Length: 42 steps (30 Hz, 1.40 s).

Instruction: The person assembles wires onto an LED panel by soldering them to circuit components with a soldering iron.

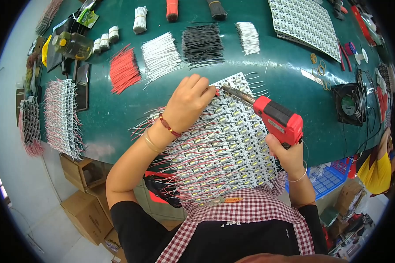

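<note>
A panel of small circuit boards [245, 131] with rows of yellow LEDs lies in front of me, its near end against my checked apron. Red and white wires stick out along its left side. My right hand [289, 153] is wrapped round the handle of a red and black soldering gun [278, 120], whose tip reaches the panel's far part. Close to that tip, my left hand [191, 98] is closed in a pinch, with a short piece of red wire [217, 93] showing at its fingertips. Its palm side is hidden.
Beyond the panel lie piles of red wires [125, 70], white wires [161, 55] and black wires [202, 44]. Wired panels [62, 116] lie at left, near a bottle [74, 46]. A panel stack [305, 22] and black fan [349, 103] are at right. Someone's yellow sleeve [375, 173] shows.
</note>
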Available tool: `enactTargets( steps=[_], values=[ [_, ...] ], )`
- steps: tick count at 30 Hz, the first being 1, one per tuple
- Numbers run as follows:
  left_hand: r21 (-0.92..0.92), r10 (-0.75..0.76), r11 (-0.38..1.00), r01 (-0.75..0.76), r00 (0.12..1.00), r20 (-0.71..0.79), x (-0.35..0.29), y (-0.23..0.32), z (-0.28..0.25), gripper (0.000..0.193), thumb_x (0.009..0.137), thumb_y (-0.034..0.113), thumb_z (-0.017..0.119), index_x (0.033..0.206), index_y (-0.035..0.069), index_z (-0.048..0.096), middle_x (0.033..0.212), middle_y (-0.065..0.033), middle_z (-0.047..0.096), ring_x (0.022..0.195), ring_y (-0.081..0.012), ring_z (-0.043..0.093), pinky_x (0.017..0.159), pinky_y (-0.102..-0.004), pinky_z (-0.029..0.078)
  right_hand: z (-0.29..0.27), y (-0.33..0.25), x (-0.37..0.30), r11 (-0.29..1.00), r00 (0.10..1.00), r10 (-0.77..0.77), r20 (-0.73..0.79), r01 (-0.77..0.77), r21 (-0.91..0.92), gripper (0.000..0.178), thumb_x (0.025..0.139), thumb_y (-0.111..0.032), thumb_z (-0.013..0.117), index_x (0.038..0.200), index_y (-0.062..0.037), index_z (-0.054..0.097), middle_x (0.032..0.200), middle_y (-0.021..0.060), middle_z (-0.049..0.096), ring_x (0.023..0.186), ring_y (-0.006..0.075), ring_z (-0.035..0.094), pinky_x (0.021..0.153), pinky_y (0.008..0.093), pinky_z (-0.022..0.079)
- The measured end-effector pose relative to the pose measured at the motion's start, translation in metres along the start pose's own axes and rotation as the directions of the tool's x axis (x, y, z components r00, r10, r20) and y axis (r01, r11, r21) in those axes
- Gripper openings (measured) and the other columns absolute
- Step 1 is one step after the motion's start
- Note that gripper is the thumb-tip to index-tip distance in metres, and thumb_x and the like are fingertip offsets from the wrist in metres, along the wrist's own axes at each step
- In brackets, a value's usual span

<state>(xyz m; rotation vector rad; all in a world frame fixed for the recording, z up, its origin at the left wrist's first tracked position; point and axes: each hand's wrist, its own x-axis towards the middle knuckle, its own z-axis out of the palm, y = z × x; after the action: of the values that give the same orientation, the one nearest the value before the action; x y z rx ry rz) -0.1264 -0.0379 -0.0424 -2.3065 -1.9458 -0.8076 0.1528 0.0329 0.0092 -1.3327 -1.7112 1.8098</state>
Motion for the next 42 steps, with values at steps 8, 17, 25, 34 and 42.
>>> enactTargets(
  steps=[8, 17, 25, 34, 42],
  values=[
    [0.024, 0.025, 0.999, -0.026, 0.999, 0.027, 0.0, 0.0, -0.001, 0.019, 0.074, 0.003, 0.064, 0.093, 0.004, 0.067, 0.08, -0.0051, 0.049, 0.076, -0.021, 0.051, 0.069, -0.0327, 0.044, -0.002, -0.007, -0.005, 0.987, 0.999, 0.034, -0.039, -0.028, 0.156, 0.026, 0.083, -0.006, 0.076, 0.106, -0.0004, 0.065, 0.079, -0.0006, 0.064, 0.061, 0.0042, 0.056, 0.054, 0.0209, 0.045],
    [0.036, 0.05, 0.998, -0.052, 0.998, 0.043, 0.001, 0.0, -0.004, 0.02, 0.074, 0.003, 0.064, 0.094, 0.003, 0.067, 0.081, -0.0054, 0.049, 0.077, -0.0209, 0.051, 0.069, -0.0327, 0.044, -0.002, -0.005, -0.004, 0.989, 0.998, 0.065, 0.007, -0.066, 0.132, 0.025, 0.083, -0.008, 0.076, 0.104, -0.0005, 0.065, 0.079, -0.0018, 0.064, 0.06, 0.0041, 0.055, 0.053, 0.0213, 0.045],
    [0.03, 0.068, 0.997, -0.069, 0.998, 0.018, -0.002, -0.001, -0.004, 0.021, 0.074, 0.002, 0.064, 0.095, 0.002, 0.067, 0.082, -0.006, 0.05, 0.076, -0.0211, 0.051, 0.068, -0.0328, 0.044, 0.003, -0.001, -0.003, 0.997, 1.0, 0.026, 0.006, -0.026, 0.072, 0.02, 0.082, -0.009, 0.078, 0.098, -0.0012, 0.067, 0.08, -0.0037, 0.064, 0.067, 0.003, 0.055, 0.06, 0.0221, 0.045],
    [0.057, 0.09, 0.994, -0.09, 0.996, 0.008, -0.001, -0.002, -0.003, 0.007, 0.079, 0.007, 0.065, 0.084, 0.002, 0.064, 0.08, -0.0059, 0.05, 0.077, -0.0208, 0.051, 0.07, -0.0322, 0.043, 0.002, -0.004, -0.008, 0.997, 1.0, 0.009, -0.027, -0.007, 0.078, 0.021, 0.082, -0.007, 0.077, 0.1, -0.0007, 0.066, 0.078, -0.002, 0.064, 0.062, 0.0038, 0.056, 0.055, 0.0217, 0.045],
    [0.073, 0.1, 0.992, -0.101, 0.995, 0.016, 0.0, -0.003, -0.003, 0.006, 0.078, 0.006, 0.064, 0.083, 0.003, 0.063, 0.08, -0.0055, 0.05, 0.078, -0.0205, 0.051, 0.07, -0.0319, 0.043, 0.002, -0.006, -0.015, 0.996, 0.999, -0.038, -0.038, 0.041, 0.084, 0.032, 0.092, -0.006, 0.062, 0.119, 0.0095, 0.055, 0.06, 0.0012, 0.054, 0.049, 0.0083, 0.05, 0.048, 0.0226, 0.04]
  ],
)
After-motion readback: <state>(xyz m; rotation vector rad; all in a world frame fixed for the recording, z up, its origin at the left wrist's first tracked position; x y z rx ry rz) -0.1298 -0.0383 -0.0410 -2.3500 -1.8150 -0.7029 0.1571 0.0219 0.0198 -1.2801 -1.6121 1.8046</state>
